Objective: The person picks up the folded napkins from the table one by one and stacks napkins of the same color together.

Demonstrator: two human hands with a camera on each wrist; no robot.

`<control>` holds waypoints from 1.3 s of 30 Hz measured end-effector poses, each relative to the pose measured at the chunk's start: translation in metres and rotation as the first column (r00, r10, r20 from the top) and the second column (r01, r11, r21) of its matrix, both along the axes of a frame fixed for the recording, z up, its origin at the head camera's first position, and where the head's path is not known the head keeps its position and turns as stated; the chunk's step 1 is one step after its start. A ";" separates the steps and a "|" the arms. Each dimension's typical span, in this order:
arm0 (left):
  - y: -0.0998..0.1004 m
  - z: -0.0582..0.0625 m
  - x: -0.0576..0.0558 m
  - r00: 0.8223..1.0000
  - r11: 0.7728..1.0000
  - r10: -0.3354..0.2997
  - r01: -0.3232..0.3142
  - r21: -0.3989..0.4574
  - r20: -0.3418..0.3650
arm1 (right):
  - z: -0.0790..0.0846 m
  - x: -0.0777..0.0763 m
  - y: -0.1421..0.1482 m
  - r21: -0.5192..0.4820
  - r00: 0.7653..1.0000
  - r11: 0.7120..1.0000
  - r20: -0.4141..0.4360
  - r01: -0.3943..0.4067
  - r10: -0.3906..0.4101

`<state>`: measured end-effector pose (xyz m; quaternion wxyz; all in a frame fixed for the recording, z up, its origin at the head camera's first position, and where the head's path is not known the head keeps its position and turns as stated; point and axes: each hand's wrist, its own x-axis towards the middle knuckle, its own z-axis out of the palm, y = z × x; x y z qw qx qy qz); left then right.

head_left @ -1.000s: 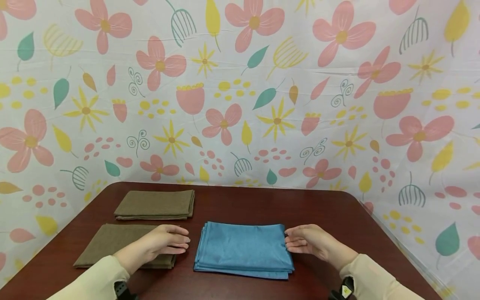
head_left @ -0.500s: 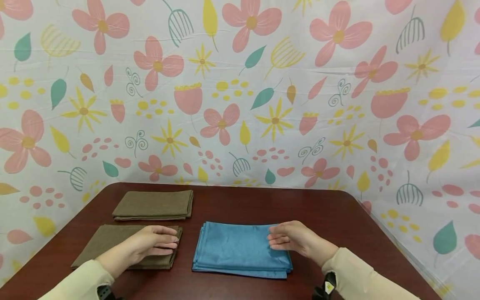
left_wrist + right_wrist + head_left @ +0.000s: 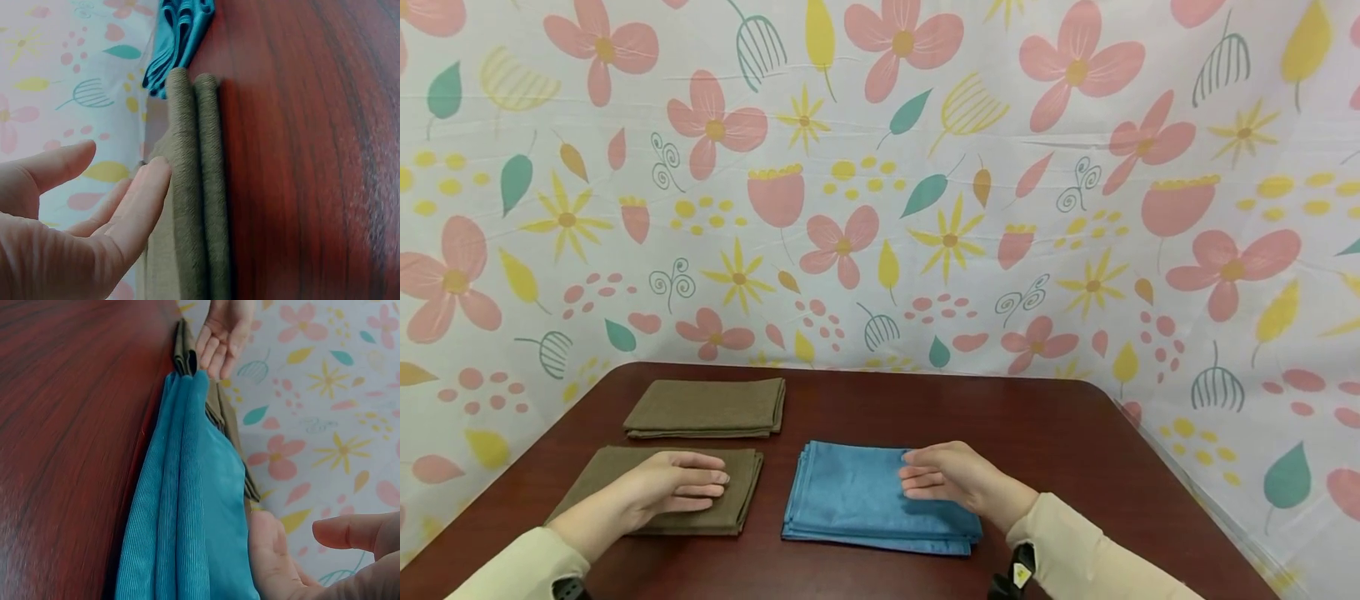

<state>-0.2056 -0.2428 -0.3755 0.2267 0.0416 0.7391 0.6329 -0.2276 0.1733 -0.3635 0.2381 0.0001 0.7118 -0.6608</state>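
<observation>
A folded blue cloth [image 3: 842, 492] lies at the middle front of the table, its stacked layers showing in the right wrist view. Over its right half is my right hand [image 3: 955, 477], fingers loosely extended and holding nothing. To the left lies a folded olive-brown cloth [image 3: 617, 471], with my left hand [image 3: 673, 485] above its middle. The left wrist view shows the left fingers [image 3: 134, 212] relaxed, thumb apart, beside the cloth's two thick folded edges. Behind it, a second folded olive-brown cloth [image 3: 703, 406] lies flat, apart from both hands.
All the cloths lie on a dark reddish-brown table [image 3: 925, 408] with rounded far corners. A white floral-print curtain [image 3: 880, 250] hangs right behind it and along the sides. Cream sleeves and black wrist devices are on both arms.
Both hands have moved left. The right went from the blue cloth's right edge to over its right half; the left from the brown cloth's right edge to over its middle. The cloths have stayed put.
</observation>
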 end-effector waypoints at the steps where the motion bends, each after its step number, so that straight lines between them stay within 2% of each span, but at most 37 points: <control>1: -0.003 0.001 0.001 1.000 1.000 0.000 0.000 0.001 0.001 | 0.000 0.000 -0.002 -0.003 1.000 1.000 0.002 -0.004 0.004; 8: -0.019 0.004 0.006 1.000 1.000 -0.013 0.014 0.020 -0.010 | 0.002 0.002 -0.014 -0.036 0.999 0.999 0.002 -0.033 0.034; 18: -0.046 0.002 0.006 1.000 0.996 -0.019 0.020 0.091 -0.010 | 0.001 0.005 -0.026 -0.064 0.997 0.995 -0.009 -0.074 0.074; 26: -0.072 0.004 0.005 0.993 0.992 -0.117 0.117 0.049 -0.015 | 0.001 0.009 -0.045 -0.125 0.995 0.988 0.013 -0.095 0.098; 32: -0.085 -0.002 0.005 0.995 0.995 -0.086 0.087 0.039 -0.043 | -0.003 0.010 -0.058 -0.178 0.993 0.978 0.033 -0.106 0.114; 39: -0.096 -0.006 0.007 0.997 0.999 0.024 -0.021 0.049 -0.077 | -0.005 0.012 -0.078 -0.215 0.989 0.967 0.033 -0.134 0.144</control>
